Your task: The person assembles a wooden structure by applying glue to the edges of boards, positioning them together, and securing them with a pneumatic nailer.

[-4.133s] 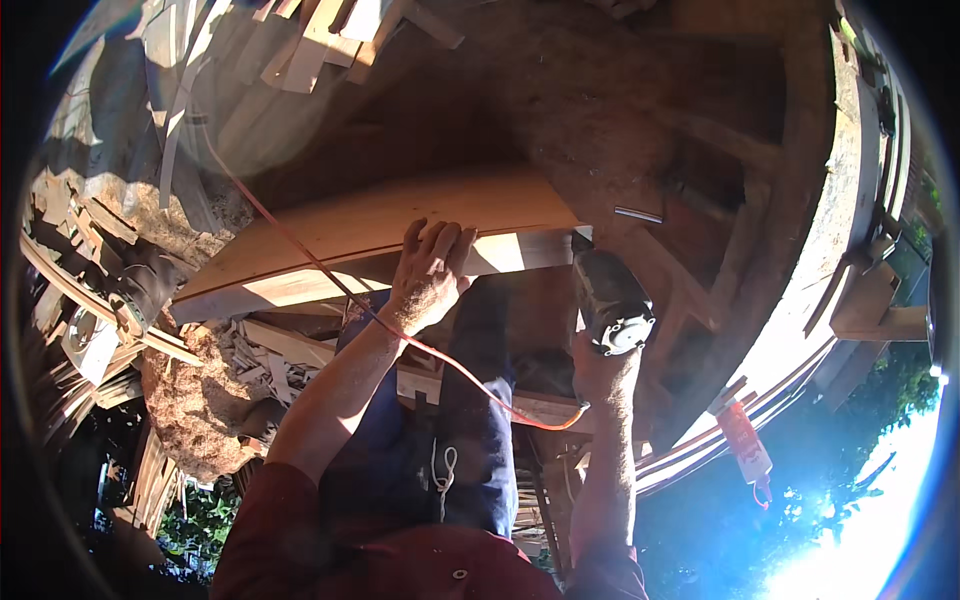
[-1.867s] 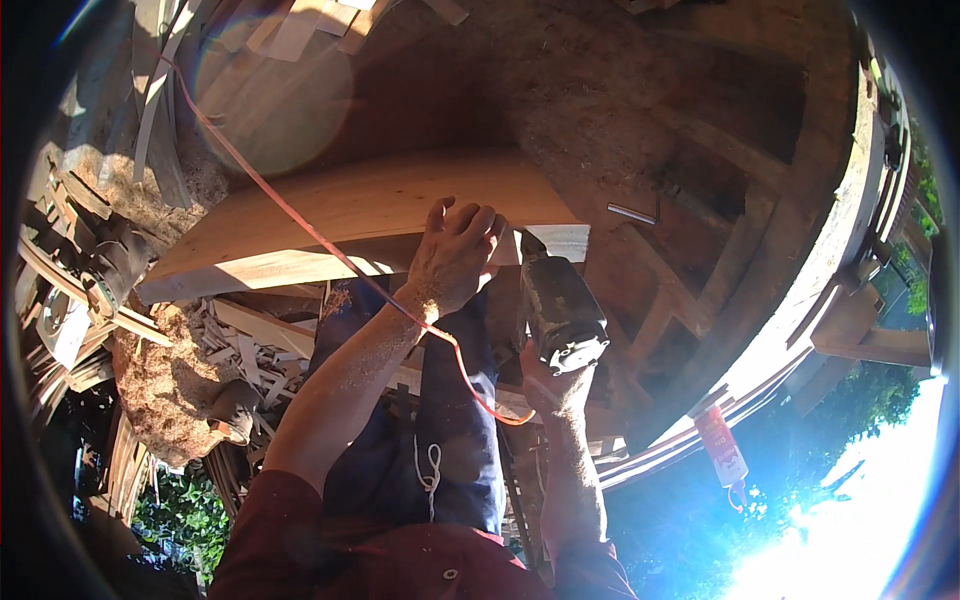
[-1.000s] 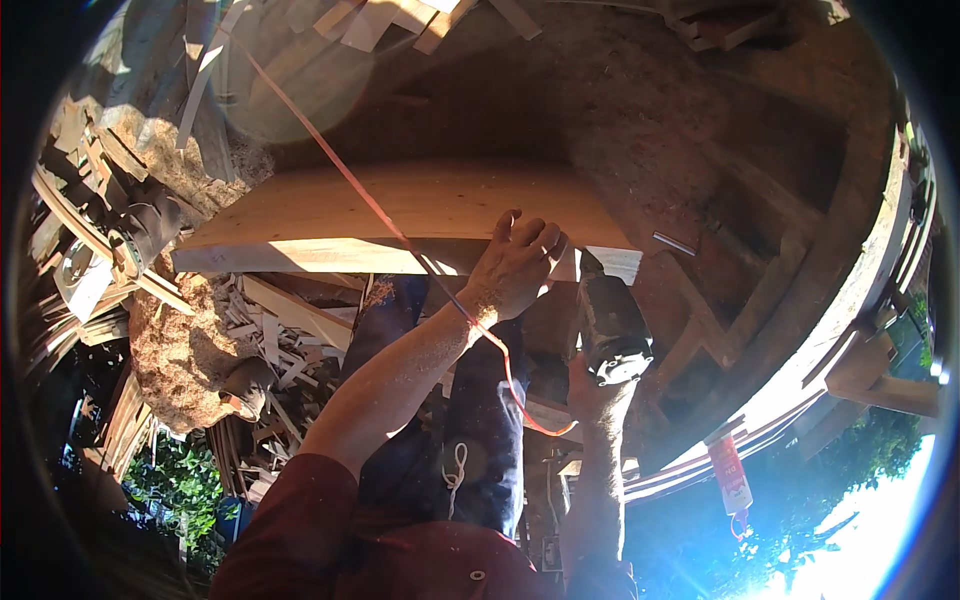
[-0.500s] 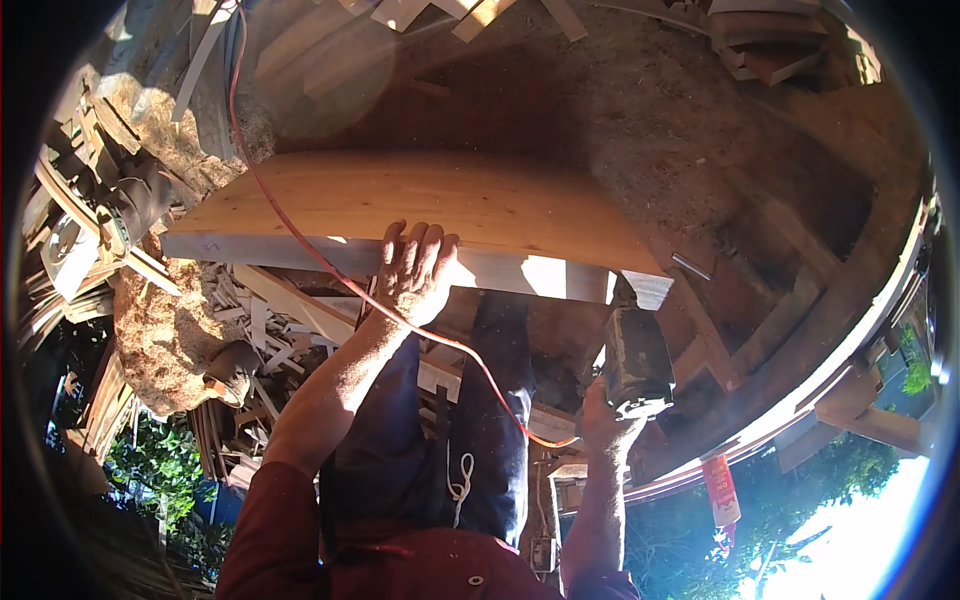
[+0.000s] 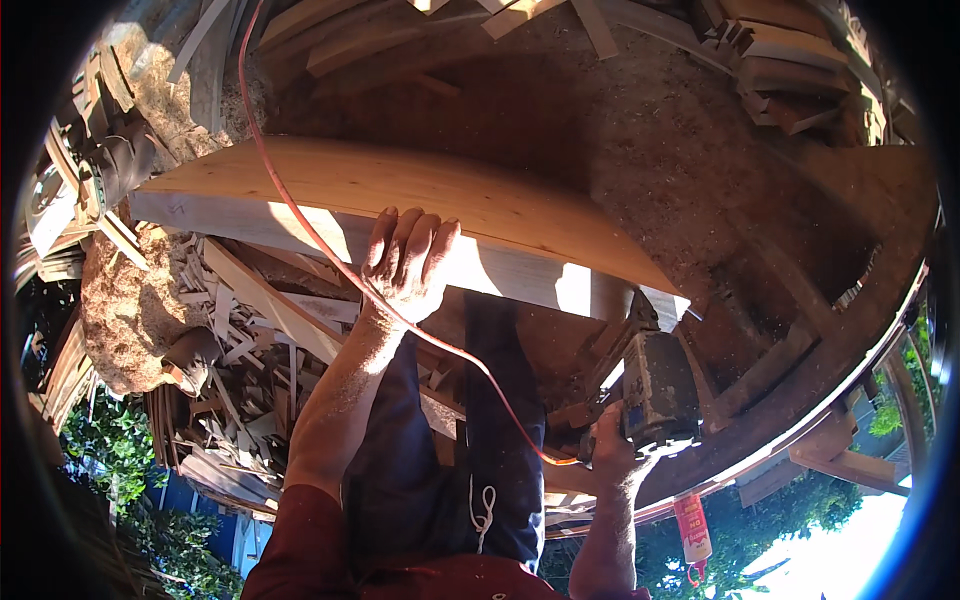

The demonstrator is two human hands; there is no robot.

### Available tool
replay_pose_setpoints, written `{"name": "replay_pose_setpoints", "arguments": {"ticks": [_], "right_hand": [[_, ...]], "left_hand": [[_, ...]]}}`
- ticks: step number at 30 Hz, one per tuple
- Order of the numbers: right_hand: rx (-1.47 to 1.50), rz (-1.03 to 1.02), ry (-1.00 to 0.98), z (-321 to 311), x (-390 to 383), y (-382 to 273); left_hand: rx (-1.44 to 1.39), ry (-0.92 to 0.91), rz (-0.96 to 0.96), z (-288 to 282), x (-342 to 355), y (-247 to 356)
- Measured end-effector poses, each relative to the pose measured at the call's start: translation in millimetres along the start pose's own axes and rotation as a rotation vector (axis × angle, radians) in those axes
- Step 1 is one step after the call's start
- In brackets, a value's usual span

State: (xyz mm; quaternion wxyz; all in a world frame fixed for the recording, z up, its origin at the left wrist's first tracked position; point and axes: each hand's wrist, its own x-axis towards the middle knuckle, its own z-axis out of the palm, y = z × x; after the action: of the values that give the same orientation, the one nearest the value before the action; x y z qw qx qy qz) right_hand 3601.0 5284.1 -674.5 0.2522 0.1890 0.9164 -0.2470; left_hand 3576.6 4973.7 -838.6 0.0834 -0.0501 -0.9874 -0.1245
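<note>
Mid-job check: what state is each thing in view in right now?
Left hand: laid on the board, fingers over its edge.
Right hand: gripping the nail gun.
Nail gun: nose at the board's near edge; contact unclear.
Wooden board: near edge partly sunlit.
Air hose: curved, apparently connected.
Drawstring: looped, hanging.

The floor [image 5: 680, 190] below me was brown and dusty, running off into shadow beyond the board [image 5: 400, 190]. Well past the board's far edge I saw long wooden strips [image 5: 340, 45] lying loose, and past its right end, farther off, a pile of wood pieces [image 5: 795, 75]. On my side of the board's left end sat a heap of sawdust [image 5: 130, 300]; along its left half, pale offcuts [image 5: 224, 308] lay jumbled, a longer plank [image 5: 275, 300] slanting among them. Whether the board itself touched the floor, I could not tell.
</note>
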Motion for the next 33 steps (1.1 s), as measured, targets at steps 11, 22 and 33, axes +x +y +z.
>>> {"name": "replay_pose_setpoints", "arguments": {"ticks": [11, 22, 33], "right_hand": [[0.012, -0.052, -0.055, -8.0, 8.2, 5.7], [-0.066, -0.221, -0.217, 19.3, -28.7, -54.6], [-0.114, -0.265, -0.237, 60.1, -40.8, -91.8]], "left_hand": [[-0.036, -0.063, 0.000, -2.0, 6.4, -2.0], [-0.076, -0.195, -0.024, -13.5, 0.1, 1.1], [-0.183, -0.269, -0.046, -13.9, 4.9, -2.3]]}}
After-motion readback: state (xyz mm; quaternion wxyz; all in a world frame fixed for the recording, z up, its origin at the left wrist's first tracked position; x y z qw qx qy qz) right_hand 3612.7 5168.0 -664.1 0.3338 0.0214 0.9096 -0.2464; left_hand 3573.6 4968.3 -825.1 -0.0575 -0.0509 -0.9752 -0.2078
